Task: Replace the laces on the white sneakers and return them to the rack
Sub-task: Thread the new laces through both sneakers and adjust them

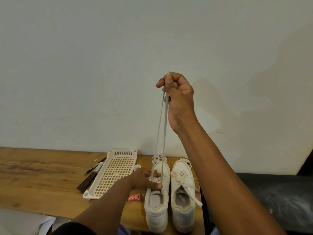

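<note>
Two white sneakers stand side by side on the wooden table, toes toward the wall. My left hand (145,180) presses down on the tongue of the left sneaker (157,209). High above it, my right hand (176,92) pinches both strands of a white lace (161,133), which runs taut from that shoe's eyelets up to my fingers. The right sneaker (183,197) is laced, with loose ends trailing over its side. A bundle of loose white lace (160,157) lies just beyond the left sneaker's toe.
A cream perforated plastic rack (115,173) lies flat left of the sneakers. Pens (94,167) and a dark strip (86,182) rest beside it. A small red packet (134,197) sits by the left sneaker's heel. The table (33,180) ends at the right past the sneakers.
</note>
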Demonstrator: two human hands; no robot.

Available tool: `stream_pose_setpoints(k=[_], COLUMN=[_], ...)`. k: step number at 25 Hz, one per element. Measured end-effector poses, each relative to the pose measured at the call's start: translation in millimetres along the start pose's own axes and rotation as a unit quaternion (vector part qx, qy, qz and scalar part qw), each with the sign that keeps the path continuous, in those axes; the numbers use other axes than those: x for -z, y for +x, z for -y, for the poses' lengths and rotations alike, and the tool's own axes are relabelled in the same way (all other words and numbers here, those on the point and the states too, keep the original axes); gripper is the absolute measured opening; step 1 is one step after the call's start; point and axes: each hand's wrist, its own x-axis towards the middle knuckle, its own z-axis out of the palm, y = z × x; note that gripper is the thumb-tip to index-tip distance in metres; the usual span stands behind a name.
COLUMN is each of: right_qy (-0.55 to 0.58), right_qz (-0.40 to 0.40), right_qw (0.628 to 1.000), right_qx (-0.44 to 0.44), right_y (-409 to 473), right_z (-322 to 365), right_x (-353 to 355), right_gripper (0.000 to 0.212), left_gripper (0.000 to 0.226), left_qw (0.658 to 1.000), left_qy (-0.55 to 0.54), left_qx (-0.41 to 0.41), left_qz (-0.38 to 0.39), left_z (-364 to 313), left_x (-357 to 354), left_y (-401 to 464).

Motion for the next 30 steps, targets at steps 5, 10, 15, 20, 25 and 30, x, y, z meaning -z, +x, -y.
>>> stream_pose_setpoints(k=[5,10,15,20,25,30], right_qy=[-0.001,-0.025,-0.057,-0.07,-0.159,-0.539], right_qz=[-0.01,-0.023,-0.011,-0.014,-0.028,0.098], right_qw=[1.0,0.999,0.996,0.994,0.978,0.805], right_qx=[-0.022,-0.031,-0.072,-0.088,-0.128,-0.226], right_y=[-1.1,0.5,2.8,2.3,4.4,-11.8], right_z=[4.4,9.2,5.3,-11.4,-58.1,-128.8], right_x=[-2.7,-1.6,2.7,2.3,18.7,54.5], right_gripper=[0.014,0.013,0.011,0.013,0.015,0.054], left_gripper=[0.093,0.095,0.075,0.029,0.023,0.038], left_qw=[1.0,0.999,0.992,0.968,0.957,0.958], left_qy=[0.031,0.049,0.085,-0.021,-0.089,-0.209], left_qx=[0.001,-0.003,-0.093,-0.237,-0.227,-0.057], left_qz=[0.004,0.011,0.006,-0.079,-0.159,-0.188], left_z=[6.7,7.2,-15.6,-50.0,-44.7,-15.9], left_x=[-2.0,0.5,13.3,21.8,28.2,33.6], left_y=[8.6,15.7,5.6,-4.5,0.8,16.7])
